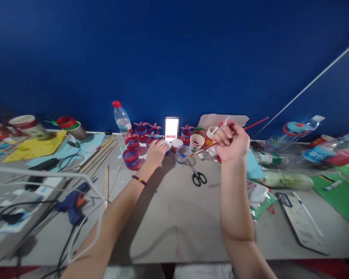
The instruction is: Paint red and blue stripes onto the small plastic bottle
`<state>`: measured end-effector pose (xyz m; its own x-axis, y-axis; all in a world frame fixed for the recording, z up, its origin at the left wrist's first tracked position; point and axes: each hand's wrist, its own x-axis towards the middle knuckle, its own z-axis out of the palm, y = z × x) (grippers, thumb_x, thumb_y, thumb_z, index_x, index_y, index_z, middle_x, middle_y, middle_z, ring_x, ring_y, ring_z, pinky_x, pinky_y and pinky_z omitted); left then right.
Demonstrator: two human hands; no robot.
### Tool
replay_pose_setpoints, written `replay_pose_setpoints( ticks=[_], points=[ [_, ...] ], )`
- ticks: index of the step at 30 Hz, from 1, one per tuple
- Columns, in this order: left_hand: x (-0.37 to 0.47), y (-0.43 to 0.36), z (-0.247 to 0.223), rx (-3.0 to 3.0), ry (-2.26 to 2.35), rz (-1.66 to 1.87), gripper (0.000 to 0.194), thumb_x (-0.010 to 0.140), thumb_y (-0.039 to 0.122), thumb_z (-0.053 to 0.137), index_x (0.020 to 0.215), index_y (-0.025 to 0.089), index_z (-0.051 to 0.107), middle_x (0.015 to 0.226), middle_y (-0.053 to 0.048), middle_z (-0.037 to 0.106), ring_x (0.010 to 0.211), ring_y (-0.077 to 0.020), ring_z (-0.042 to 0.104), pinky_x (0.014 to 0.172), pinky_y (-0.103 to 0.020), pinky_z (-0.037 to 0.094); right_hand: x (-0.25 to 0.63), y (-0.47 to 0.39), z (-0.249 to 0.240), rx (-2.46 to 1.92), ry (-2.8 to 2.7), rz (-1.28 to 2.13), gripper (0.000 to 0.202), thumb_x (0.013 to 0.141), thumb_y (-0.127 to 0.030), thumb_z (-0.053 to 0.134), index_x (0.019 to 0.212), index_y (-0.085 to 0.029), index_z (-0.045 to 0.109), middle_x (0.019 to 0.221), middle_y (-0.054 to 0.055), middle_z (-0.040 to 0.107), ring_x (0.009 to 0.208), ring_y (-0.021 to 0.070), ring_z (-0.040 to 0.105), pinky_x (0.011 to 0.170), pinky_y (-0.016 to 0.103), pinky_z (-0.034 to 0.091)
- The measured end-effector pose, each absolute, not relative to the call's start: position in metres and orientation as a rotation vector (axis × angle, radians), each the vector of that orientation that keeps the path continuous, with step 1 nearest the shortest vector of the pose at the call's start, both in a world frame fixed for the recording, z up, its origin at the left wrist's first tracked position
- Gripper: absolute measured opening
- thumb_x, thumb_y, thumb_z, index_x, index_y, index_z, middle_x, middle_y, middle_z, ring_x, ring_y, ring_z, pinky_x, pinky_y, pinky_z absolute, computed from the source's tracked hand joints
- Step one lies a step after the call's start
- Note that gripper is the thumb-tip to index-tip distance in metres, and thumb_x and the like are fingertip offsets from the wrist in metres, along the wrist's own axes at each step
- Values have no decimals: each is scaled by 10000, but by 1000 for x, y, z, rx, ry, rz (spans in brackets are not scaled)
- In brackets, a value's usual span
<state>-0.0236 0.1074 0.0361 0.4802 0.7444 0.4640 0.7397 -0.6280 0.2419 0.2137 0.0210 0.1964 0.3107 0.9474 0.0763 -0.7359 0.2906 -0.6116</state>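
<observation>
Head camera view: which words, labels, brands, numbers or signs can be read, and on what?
Nothing is legible.
Red-capped bottle: label blurred.
Blue-labelled bottle: characters blurred.
Green-labelled bottle: label blurred.
Plastic packet: red print blurred.
White screen: red strip too small.
Phone case: marks too small.
Paper cups: emblems too small.

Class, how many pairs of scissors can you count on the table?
1: the black-handled scissors, nearer the camera than the paintbrush in the right hand. Others may be hidden.
</observation>
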Motion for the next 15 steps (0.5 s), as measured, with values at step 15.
replay_pose_setpoints(
  ticks=[15],
  points=[
    [-17,101,50,2674,1487,834,321,887,71,458,985,258,700,1081,-68,762,1096,-267,649,913,-455,455,216,24,192,-548,-527,1173,287,955,-230,441,683,-210,531,430,-101,298,310,57,202,306,169,201]
  ],
)
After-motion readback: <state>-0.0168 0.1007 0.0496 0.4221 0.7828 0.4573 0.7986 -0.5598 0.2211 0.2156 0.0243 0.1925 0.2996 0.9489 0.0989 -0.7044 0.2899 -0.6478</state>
